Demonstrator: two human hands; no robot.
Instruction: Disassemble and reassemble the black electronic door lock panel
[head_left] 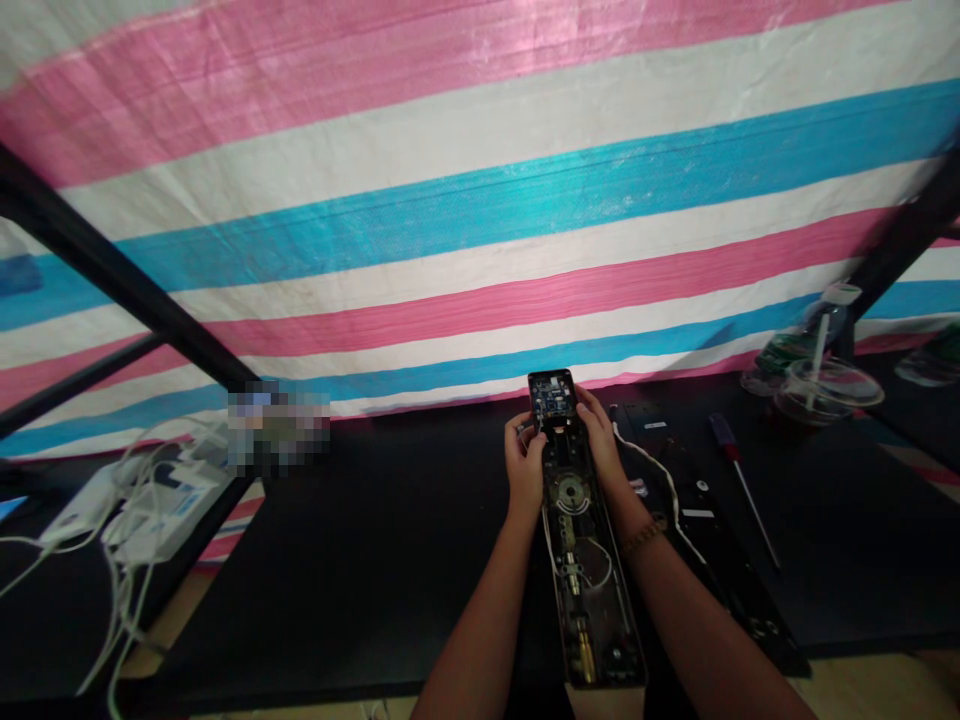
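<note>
A long black smart door lock panel (571,540) lies open side up between my hands, its far end raised slightly off the black table. A circuit board (553,398) shows at that far end, with a round part in the middle and brass-coloured parts near the front. My left hand (525,462) grips the left edge beside the board, thumb on the inner side. Across from it, my right hand (598,435) is closed round the right edge. Some fingers of both hands are hidden by the panel.
Right of the panel lie a white cable (667,475), a dark cover plate (739,570) and a screwdriver (742,490). A clear plastic cup (829,390) and a bottle (806,340) stand at the back right. Tangled white cables and power strips (169,505) sit far left. Striped sheeting (480,230) hangs behind.
</note>
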